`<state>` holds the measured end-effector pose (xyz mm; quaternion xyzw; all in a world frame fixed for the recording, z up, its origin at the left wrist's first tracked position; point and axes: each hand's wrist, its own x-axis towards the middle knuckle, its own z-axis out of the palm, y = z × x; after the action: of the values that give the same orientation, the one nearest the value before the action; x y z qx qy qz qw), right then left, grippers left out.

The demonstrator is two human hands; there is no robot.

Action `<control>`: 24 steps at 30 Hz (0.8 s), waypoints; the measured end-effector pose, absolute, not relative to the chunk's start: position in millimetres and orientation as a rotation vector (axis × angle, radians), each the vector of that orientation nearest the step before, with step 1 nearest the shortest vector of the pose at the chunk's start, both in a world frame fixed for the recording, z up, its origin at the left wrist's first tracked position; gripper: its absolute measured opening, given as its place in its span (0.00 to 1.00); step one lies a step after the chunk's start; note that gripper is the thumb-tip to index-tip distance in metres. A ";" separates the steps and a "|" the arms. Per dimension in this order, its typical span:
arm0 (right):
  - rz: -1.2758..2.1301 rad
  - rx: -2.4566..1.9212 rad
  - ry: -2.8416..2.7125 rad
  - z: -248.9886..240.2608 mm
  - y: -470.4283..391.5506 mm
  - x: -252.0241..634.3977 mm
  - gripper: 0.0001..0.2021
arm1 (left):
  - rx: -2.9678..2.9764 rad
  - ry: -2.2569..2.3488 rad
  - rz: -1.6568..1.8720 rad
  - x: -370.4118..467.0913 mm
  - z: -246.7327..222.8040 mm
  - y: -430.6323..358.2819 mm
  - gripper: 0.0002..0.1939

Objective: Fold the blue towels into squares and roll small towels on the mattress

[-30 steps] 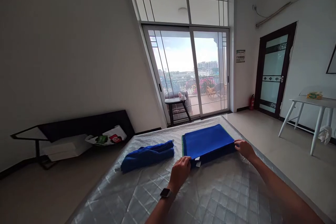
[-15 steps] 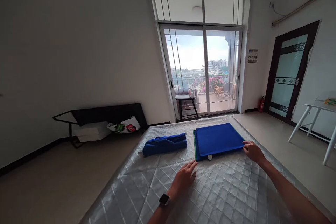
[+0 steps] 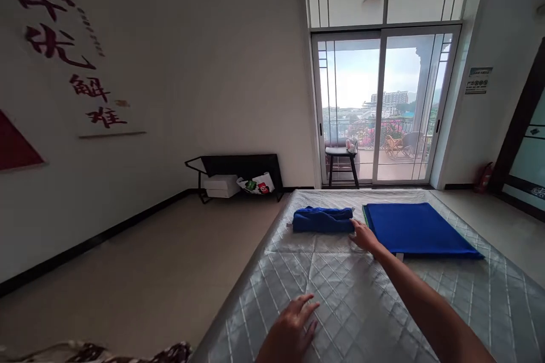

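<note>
Right hand (image 3: 363, 235) was stretched out to the middle of the frame, fingertips touching the right end of the rolled blue towel (image 3: 322, 219). Whether the fingers had closed on the cloth or merely rested against it could not be told; the palm hid them. Left hand (image 3: 292, 330) lay at lower centre, flat and released on the quilted mattress (image 3: 366, 306), fingers spread, holding nothing.

The towel lay crosswise on the mattress, centre of frame, just left of the flat folded blue cloth (image 3: 415, 228), a narrow gap between the two.

Judged the towel soft, light and limp: thick pile, loose folds, no stiffness of its own. Lifted by one end it would likely sag and unroll. The mattress cover looked slick and plastic-wrapped, so the bundle might slide rather than grip. Best hold seemed to be around its middle, or both ends at once. Nothing fragile about it.
</note>
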<state>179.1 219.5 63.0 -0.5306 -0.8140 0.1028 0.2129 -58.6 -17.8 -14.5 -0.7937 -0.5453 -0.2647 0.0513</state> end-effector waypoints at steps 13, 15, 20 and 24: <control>0.100 -1.048 -2.449 69.4 106.0 205.2 0.16 | -2.195 -1.920 -0.995 -79.9 26.5 -19.7 0.18; 0.143 -0.951 -2.467 71.1 67.7 242.1 0.15 | -2.174 -2.008 -1.067 -85.2 33.2 -19.6 0.20; 0.355 -1.088 -2.423 76.4 -7.9 342.9 0.14 | -2.630 -2.133 -1.125 -66.5 46.3 -29.9 0.36; 0.427 -1.353 -2.272 77.7 -33.9 390.3 0.14 | -3.253 -1.987 -1.028 -24.9 59.3 -45.3 0.33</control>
<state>390.3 -33.9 77.7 -0.4916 -0.8255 0.1553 0.2296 -24.9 -45.3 59.3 -0.7579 -0.4628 -0.2396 -0.3926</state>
